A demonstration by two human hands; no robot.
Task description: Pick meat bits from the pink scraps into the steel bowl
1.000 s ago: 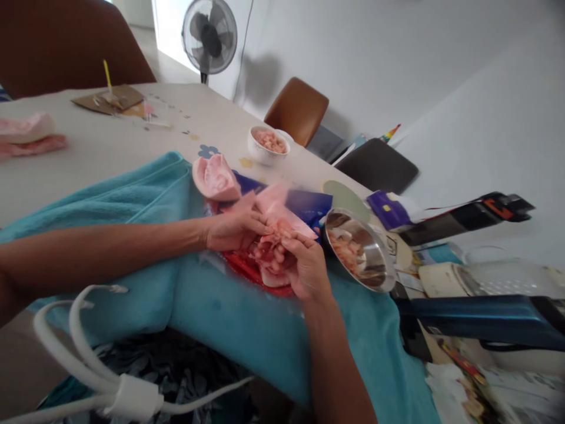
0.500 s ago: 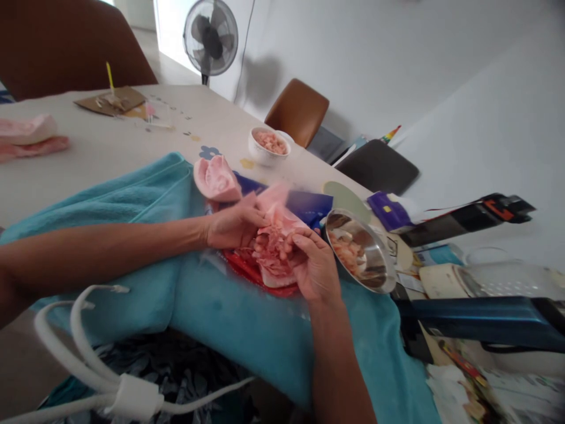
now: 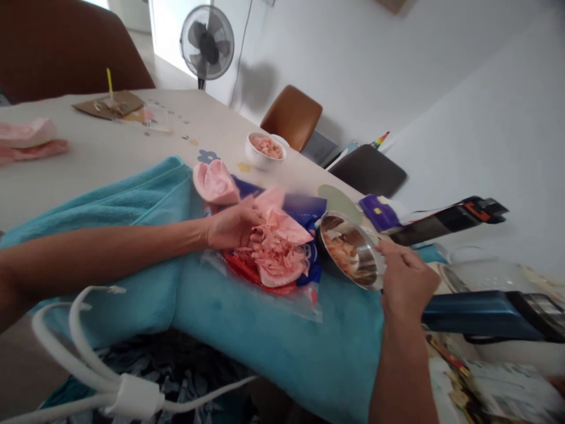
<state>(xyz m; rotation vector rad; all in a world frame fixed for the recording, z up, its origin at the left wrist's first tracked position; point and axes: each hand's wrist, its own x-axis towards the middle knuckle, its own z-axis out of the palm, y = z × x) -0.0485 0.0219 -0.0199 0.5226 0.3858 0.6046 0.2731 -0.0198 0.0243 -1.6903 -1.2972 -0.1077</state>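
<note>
My left hand [image 3: 233, 227] is closed on torn pink pomelo membrane [image 3: 280, 256], which looks like peel with ragged shreds of pith. This lies over a red and blue plastic bag [image 3: 304, 206] on a teal towel across my lap. At the right, my right hand [image 3: 408, 274] is closed with its fingertips at the far rim of a steel bowl [image 3: 373, 268]. Pale orange-pink pomelo flesh [image 3: 342, 253] lies inside that bowl. Behind my left hand sits a thick piece of pink pomelo peel [image 3: 216, 182].
A white bowl [image 3: 253, 156] of pink flesh stands on the table [image 3: 176, 141]. More pink peel [image 3: 26, 132] lies at the far left. Brown card with a yellow stick [image 3: 110, 82] is further back. A dark blue appliance [image 3: 477, 312] and clutter crowd the right; a white cable [image 3: 79, 365] hangs lower left.
My right hand has left the pomelo membrane and moved right to the steel bowl's rim. My left hand stays on the membrane. The view has shifted slightly.
</note>
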